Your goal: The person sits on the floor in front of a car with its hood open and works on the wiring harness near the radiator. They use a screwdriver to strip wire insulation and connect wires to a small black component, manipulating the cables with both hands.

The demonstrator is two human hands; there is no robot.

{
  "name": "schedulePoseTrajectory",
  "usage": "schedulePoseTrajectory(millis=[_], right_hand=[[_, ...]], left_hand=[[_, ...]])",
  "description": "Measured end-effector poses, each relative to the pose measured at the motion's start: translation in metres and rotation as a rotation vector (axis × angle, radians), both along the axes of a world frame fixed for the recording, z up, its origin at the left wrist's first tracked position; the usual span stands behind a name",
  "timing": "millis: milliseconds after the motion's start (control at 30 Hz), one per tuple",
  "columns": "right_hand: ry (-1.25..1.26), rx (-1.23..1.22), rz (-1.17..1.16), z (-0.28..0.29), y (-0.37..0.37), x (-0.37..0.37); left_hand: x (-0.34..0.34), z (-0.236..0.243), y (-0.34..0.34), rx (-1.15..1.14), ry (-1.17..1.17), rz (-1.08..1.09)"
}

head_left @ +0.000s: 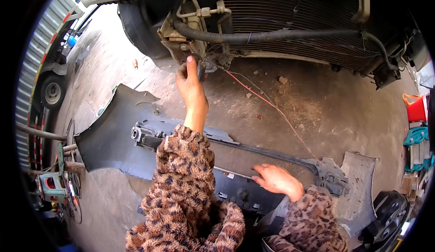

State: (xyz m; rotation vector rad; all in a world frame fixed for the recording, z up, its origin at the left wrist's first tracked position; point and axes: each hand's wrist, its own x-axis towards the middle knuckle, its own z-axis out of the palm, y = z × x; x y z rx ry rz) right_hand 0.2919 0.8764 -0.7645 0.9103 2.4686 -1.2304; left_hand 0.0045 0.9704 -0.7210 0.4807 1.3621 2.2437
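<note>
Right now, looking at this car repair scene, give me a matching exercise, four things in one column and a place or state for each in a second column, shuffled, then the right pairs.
Things:
1. left hand
2. right hand
3. red wire
4. red container

Places or states:
A. resting flat on the detached grey bumper lying on the ground
B. standing at the right edge of the view
C. raised to the car's exposed front, beside the black hose
D. trailing across the dirt floor from the car toward the bumper

Pairs: 1-C, 2-A, 3-D, 4-B
</note>
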Motion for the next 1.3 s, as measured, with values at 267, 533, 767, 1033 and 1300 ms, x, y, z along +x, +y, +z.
schedulePoseTrajectory(millis=[267,533,767,1033,1300], right_hand=[[-0.077,0.068,0.078,-0.002,-0.001,-0.005],[-0.053,0.034,0.073,-0.017,0.004,-0.003],[-0.029,0.017,0.034,-0.025,0.006,0.0],[-0.001,0.011,0.031,-0.022,0.01,0.006],[0.003,-0.006,0.036,-0.022,0.013,0.009]], left_hand=[[-0.001,-0.011,-0.004,0.063,0.077,-0.187],[0.009,0.011,-0.008,0.179,-0.115,-0.324],[0.008,0.008,-0.007,0.122,-0.14,-0.251],[0.006,0.004,-0.001,0.169,-0.143,-0.251],[0.006,0.005,-0.01,0.16,-0.166,-0.305]])
